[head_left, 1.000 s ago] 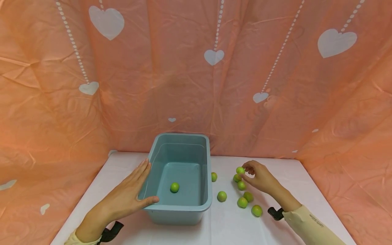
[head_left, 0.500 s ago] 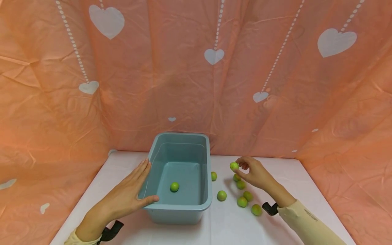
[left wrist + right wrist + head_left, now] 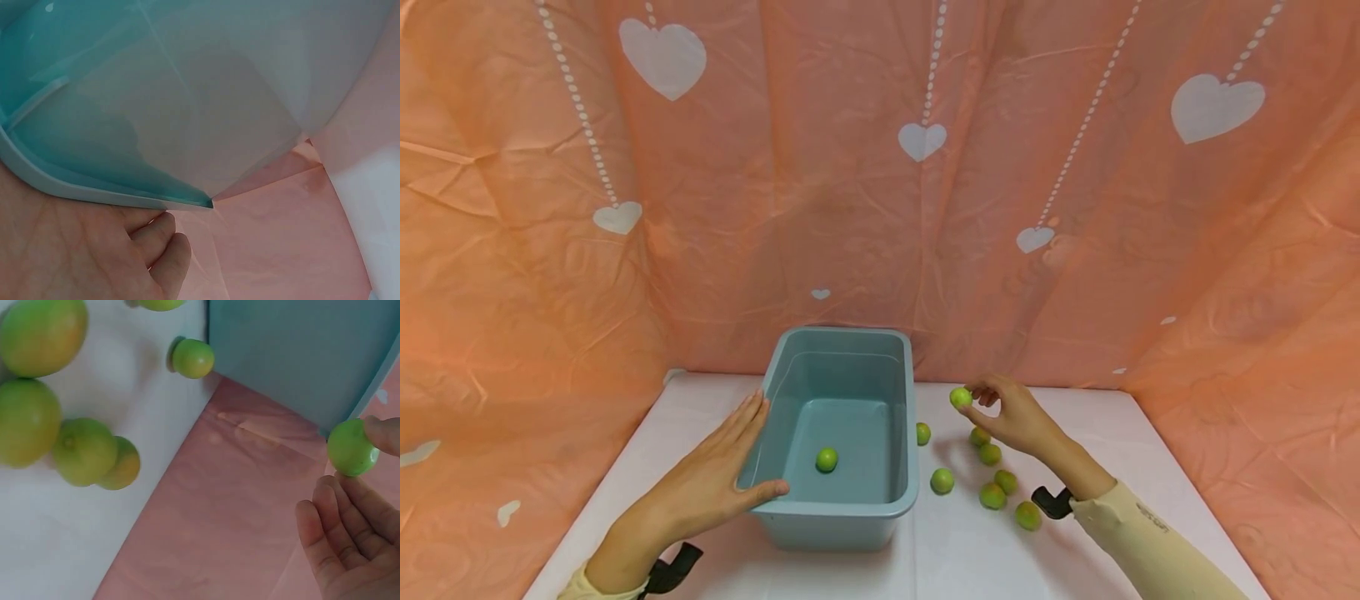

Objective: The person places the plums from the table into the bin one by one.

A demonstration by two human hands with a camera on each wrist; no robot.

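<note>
In the head view my right hand (image 3: 1018, 421) pinches a small round green fruit (image 3: 960, 397) between thumb and fingertips. It is raised over the table, to the right of a grey-blue plastic bin (image 3: 831, 507). The right wrist view shows this held fruit (image 3: 350, 450) overlapping the bin's edge, with the other fingers loosely bent below. My left hand (image 3: 715, 479) rests on the bin's left rim, fingers straight, thumb over the near corner. From the left wrist, the palm (image 3: 62, 250) lies against the outside of the rim. One green fruit (image 3: 826, 459) lies on the bin's floor.
Several more green fruits, some with an orange blush, lie on the white table (image 3: 955, 550) right of the bin. One fruit (image 3: 922, 433) sits close by the bin's right wall. Behind and at both sides hangs an orange-pink curtain (image 3: 850, 208) with white hearts.
My right hand has lifted the pinched fruit off the group on the table and carried it up and left towards the bin. The left hand has stayed put on the rim.
</note>
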